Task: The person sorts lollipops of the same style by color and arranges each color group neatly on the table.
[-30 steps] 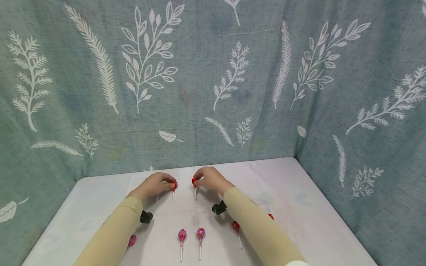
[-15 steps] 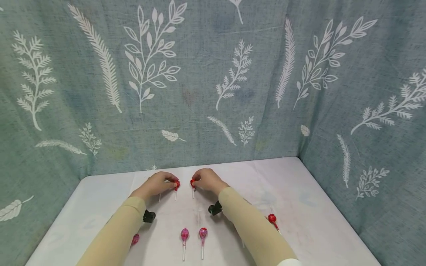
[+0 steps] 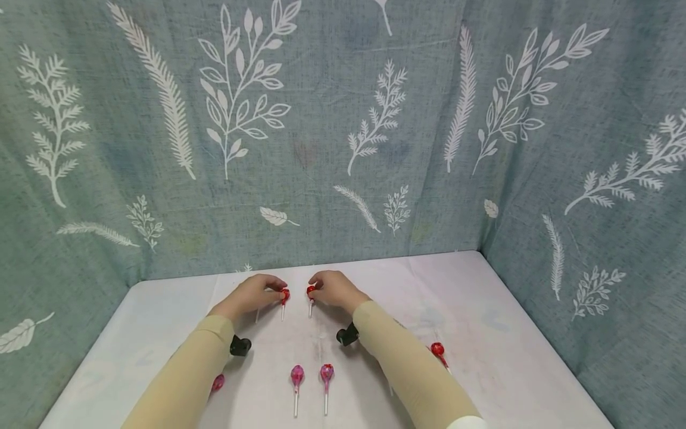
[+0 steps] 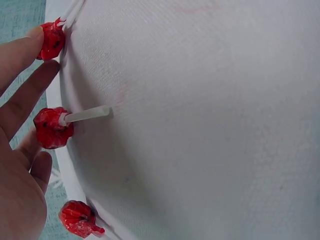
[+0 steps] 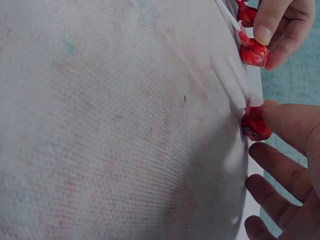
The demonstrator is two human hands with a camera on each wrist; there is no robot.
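My left hand [image 3: 252, 296] pinches the candy head of a red-wrapped lollipop [image 3: 284, 294] between thumb and index finger, near the table's far edge. Its white stick points toward me. Just to the right, my right hand [image 3: 336, 290] pinches another red lollipop [image 3: 311, 291] by its head, stick also toward me. A narrow gap separates the two. In the left wrist view, a second red lollipop [image 4: 52, 128] lies by the curled fingers, and a third red lollipop [image 4: 80, 219] lies below it. The right wrist view shows the right thumb against its red lollipop [image 5: 256, 125].
Two pink lollipops [image 3: 297, 375] lie side by side at the front middle of the white table [image 3: 514, 357]. Another pink lollipop [image 3: 217, 383] is partly behind the left sleeve. A red lollipop [image 3: 437, 350] lies beside the right sleeve. A patterned curtain [image 3: 316, 149] hangs behind.
The right hand has shifted slightly left, narrowing the gap between the two held lollipops. Its sleeve now covers the head of one red lollipop and exposes more of another. Both hands keep their pinch.
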